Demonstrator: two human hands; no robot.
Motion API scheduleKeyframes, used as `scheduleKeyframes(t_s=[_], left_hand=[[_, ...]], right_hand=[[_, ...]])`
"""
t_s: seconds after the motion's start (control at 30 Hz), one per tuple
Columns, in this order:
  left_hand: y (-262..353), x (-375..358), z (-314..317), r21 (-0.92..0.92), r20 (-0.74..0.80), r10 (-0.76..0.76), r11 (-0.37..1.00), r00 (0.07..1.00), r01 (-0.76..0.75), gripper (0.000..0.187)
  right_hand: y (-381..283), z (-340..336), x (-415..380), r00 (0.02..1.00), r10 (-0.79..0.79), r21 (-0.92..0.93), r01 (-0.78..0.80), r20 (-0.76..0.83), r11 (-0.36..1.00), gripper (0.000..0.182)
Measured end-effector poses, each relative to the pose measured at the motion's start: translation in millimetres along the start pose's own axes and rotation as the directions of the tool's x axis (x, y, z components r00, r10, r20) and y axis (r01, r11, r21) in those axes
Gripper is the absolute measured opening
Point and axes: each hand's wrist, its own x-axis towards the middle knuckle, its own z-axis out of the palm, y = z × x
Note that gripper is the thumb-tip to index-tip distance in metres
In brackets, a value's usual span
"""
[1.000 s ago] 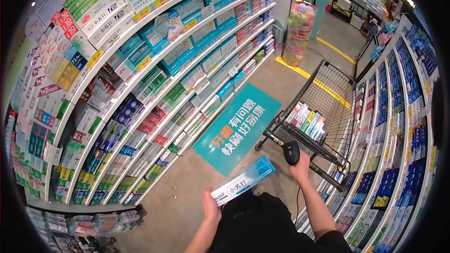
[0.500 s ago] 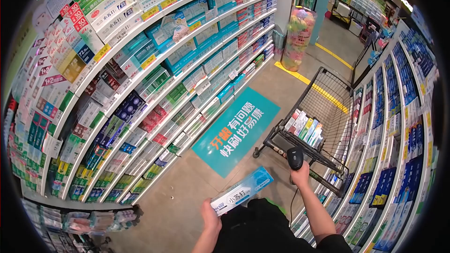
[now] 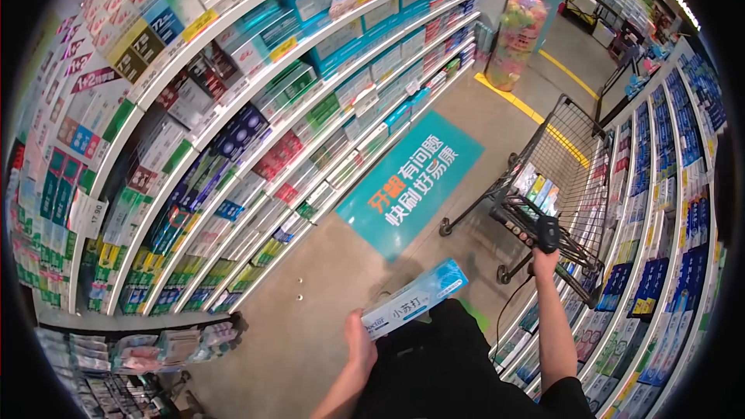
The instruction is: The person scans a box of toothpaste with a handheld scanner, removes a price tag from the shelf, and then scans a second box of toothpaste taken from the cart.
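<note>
- Now your left hand [image 3: 361,341] is at six o'clock, its thumb and fingers closed on the near end of the white-and-blue box [image 3: 419,297]; the fingertips beneath are hidden.
- That box lies at five o'clock, in front of your dark clothing, its blue end pointing toward two; your grip on it matches the one half a second ago.
- Your right hand [image 3: 545,262] is at four o'clock, wrapped around the grip of the black scanner [image 3: 548,233]. You can't tell how the separate fingers lie, or whether they also touch the cart.
- Since the last frame, that hand has swung farther toward three o'clock, so the gap between scanner and box has widened.
- The cord [image 3: 506,308] trails from the scanner toward seven.
- The shopping cart [image 3: 591,157] stands at three o'clock, farther right in your view than before; a second wheel [image 3: 503,274] now shows near its handle end. The small boxes [image 3: 541,189] inside are partly hidden by its frame.
- The teal floor sign [image 3: 380,237], close to mid-view, sits higher than it did, with the stocked shelves [image 3: 240,120] from nine to twelve.
</note>
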Motion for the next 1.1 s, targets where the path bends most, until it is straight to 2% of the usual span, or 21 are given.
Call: scheduleKeyframes(t_s=[0.07,0.13,0.17,0.27,0.33,0.4,0.47,0.5,0.6,0.63,0.73,0.77,0.87,0.9,0.93,1.1], left_hand=[[10,-5,-6,0.010,0.055,0.011,1.000,0.998,-0.011,0.027],[17,-4,-14,0.019,0.119,-0.003,1.000,0.993,0.001,0.026],[19,-3,-19,0.010,0.090,-0.011,1.000,0.996,0.010,0.026],[27,2,-33,-0.002,0.022,-0.013,1.000,1.000,0.013,0.027],[34,3,-45,0.012,-0.001,0.002,1.000,1.000,-0.002,0.028],[40,11,-63,-0.010,-0.020,-0.007,1.000,1.000,0.006,0.027],[43,13,-72,-0.025,-0.026,-0.021,0.999,0.999,0.020,0.027],[47,13,-75,-0.031,-0.029,-0.029,0.999,0.999,0.028,0.027],[55,16,-87,-0.038,-0.046,-0.045,0.998,0.998,0.044,0.028],[56,17,-90,-0.038,-0.050,-0.054,0.998,0.997,0.052,0.028],[64,17,-93,-0.034,-0.036,-0.029,0.999,0.999,0.028,0.027],[67,16,-94,-0.034,-0.022,-0.038,0.999,0.999,0.037,0.027],[76,16,-100,-0.029,-0.011,-0.036,0.999,0.999,0.036,0.027],[77,16,-101,-0.024,-0.016,-0.034,0.999,0.999,0.034,0.027],[77,16,-103,-0.018,-0.020,-0.034,0.999,0.999,0.034,0.027],[76,21,-117,-0.031,-0.021,-0.037,0.999,0.999,0.037,0.027]], right_hand=[[-16,-2,-6,0.998,0.047,0.132,-0.051,0.033,0.990,0.026],[-10,0,-10,1.000,0.020,-0.014,-0.020,0.008,1.000,0.028],[-7,0,-12,1.000,0.003,-0.086,-0.004,-0.005,0.996,0.029],[9,-7,-6,1.000,0.006,0.144,-0.005,-0.009,0.990,0.032],[3,-19,-8,0.982,0.182,0.297,-0.189,0.050,0.936,0.035],[-6,-13,-27,0.997,0.074,0.146,-0.073,0.001,0.987,0.034],[8,-2,-40,0.998,-0.064,-0.255,0.069,0.026,0.964,0.034],[9,3,-42,0.997,-0.064,-0.301,0.050,-0.036,0.952,0.034],[-1,6,-45,0.998,0.054,-0.050,-0.055,-0.029,0.997,0.037],[-10,9,-51,0.996,0.088,-0.010,-0.088,-0.003,0.996,0.033],[-10,6,-58,0.996,0.087,-0.082,-0.086,0.009,0.993,0.033],[-3,7,-58,0.999,0.045,-0.050,-0.046,-0.016,0.998,0.031],[27,4,-50,0.997,0.054,-0.009,-0.055,-0.055,0.998,0.027],[-1,11,-63,0.991,0.110,-0.055,-0.115,-0.080,0.992,0.023],[-7,13,-67,0.991,0.106,-0.050,-0.111,-0.084,0.993,0.021],[-10,19,-80,0.985,0.137,-0.009,-0.139,-0.108,0.990,0.014]])
